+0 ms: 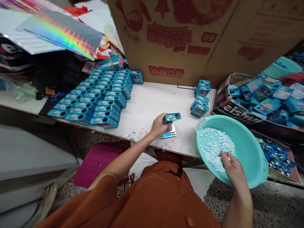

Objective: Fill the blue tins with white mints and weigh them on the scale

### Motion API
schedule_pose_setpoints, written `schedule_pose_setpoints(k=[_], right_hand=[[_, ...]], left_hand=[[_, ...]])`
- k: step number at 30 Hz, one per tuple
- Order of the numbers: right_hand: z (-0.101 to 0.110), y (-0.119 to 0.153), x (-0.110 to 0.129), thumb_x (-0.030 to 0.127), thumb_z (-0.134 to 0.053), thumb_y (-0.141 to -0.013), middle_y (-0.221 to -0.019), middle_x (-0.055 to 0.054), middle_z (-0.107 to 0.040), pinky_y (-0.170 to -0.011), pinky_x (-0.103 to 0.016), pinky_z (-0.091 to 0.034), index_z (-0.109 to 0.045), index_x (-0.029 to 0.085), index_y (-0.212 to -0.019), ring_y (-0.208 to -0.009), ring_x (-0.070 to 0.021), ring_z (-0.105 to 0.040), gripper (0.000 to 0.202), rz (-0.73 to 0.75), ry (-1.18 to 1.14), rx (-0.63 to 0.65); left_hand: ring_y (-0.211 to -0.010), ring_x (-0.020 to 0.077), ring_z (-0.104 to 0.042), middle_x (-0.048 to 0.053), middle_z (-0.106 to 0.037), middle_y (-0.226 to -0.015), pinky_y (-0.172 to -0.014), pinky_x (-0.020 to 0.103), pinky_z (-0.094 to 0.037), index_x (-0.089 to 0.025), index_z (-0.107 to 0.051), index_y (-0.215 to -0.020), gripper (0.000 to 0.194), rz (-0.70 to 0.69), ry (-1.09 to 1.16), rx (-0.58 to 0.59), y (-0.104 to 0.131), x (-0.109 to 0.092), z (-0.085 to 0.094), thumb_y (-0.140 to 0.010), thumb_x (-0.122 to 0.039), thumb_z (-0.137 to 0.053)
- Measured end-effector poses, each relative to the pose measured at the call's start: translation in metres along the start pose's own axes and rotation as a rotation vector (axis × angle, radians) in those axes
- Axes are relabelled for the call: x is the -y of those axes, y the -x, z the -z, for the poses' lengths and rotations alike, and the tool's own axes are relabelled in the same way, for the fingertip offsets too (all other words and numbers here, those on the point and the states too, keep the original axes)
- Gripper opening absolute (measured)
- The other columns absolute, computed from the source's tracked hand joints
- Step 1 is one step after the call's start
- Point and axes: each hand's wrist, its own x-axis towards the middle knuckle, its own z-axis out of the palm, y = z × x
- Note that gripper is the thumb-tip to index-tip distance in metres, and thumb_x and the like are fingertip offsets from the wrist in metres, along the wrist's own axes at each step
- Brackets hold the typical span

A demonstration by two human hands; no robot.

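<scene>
My left hand (159, 124) grips a small blue box (173, 117) with a round dark hole in its top face. It holds the box just over a small digital scale (169, 134) with a lit blue display; whether the two touch is hard to tell. Over on the right, my right hand (231, 166) is inside a turquoise basin (251, 148), its fingers curled together at the edge of a spread of small white tablets (216, 147). Anything between those fingertips is hidden from me.
Rows of similar blue boxes (95, 98) stand at the left, with a few more (200, 106) by the cardboard carton (171, 47). An open carton of blue boxes (266, 98) and a tray of blue-and-silver pieces (277, 155) lie right. A magenta stool (97, 161) sits below.
</scene>
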Motion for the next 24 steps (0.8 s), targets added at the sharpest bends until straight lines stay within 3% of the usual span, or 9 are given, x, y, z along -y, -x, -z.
schedule_pose_setpoints(k=[4, 8, 12, 17, 24], right_hand=[[0.003, 0.003, -0.006, 0.068, -0.04, -0.083, -0.058, -0.003, -0.056, -0.052, -0.026, -0.036, -0.063, 0.02, -0.076, -0.056, -0.0177, -0.049, 0.054, -0.042, -0.074, 0.015], [0.005, 0.005, -0.008, 0.066, -0.04, -0.083, -0.06, -0.003, -0.058, -0.052, -0.027, -0.036, -0.063, 0.021, -0.077, -0.058, -0.0188, -0.051, 0.051, -0.045, -0.106, -0.002], [0.008, 0.006, -0.005, 0.065, -0.041, -0.084, -0.062, -0.003, -0.059, -0.052, -0.027, -0.035, -0.062, 0.022, -0.076, -0.059, -0.0191, -0.052, 0.048, -0.028, -0.118, -0.017], [0.009, 0.005, -0.005, 0.064, -0.04, -0.084, -0.069, -0.004, -0.063, -0.055, -0.028, -0.036, -0.06, 0.022, -0.075, -0.063, -0.0198, -0.054, 0.047, -0.026, -0.121, -0.016], [0.005, 0.005, -0.01, 0.061, -0.04, -0.087, -0.073, -0.004, -0.065, -0.063, -0.028, -0.038, -0.06, 0.023, -0.075, -0.07, -0.0212, -0.057, 0.044, -0.028, -0.131, -0.007]], left_hand=[[-0.103, 0.0227, -0.062, 0.006, -0.066, -0.11, -0.091, 0.038, -0.05, -0.023, -0.057, -0.112, 0.035, -0.292, 0.035, 0.002, -0.014, -0.058, 0.001, -0.081, -0.033, -0.068], [-0.1, 0.0235, -0.063, 0.006, -0.068, -0.104, -0.087, 0.039, -0.051, -0.024, -0.06, -0.109, 0.029, -0.434, -0.005, 0.211, -0.021, -0.091, -0.02, -0.082, -0.029, -0.067], [-0.102, 0.0245, -0.062, 0.007, -0.069, -0.106, -0.088, 0.041, -0.052, -0.022, -0.061, -0.108, 0.027, -0.501, -0.029, 0.304, -0.023, -0.1, -0.04, -0.082, -0.024, -0.066], [-0.102, 0.0247, -0.062, 0.006, -0.069, -0.107, -0.089, 0.043, -0.051, -0.024, -0.061, -0.11, 0.03, -0.579, -0.082, 0.368, -0.025, -0.109, -0.041, -0.081, -0.017, -0.063], [-0.097, 0.025, -0.062, 0.007, -0.069, -0.104, -0.085, 0.042, -0.052, -0.022, -0.063, -0.106, 0.029, -0.544, -0.13, 0.375, -0.024, -0.105, -0.045, -0.078, -0.016, -0.066]])
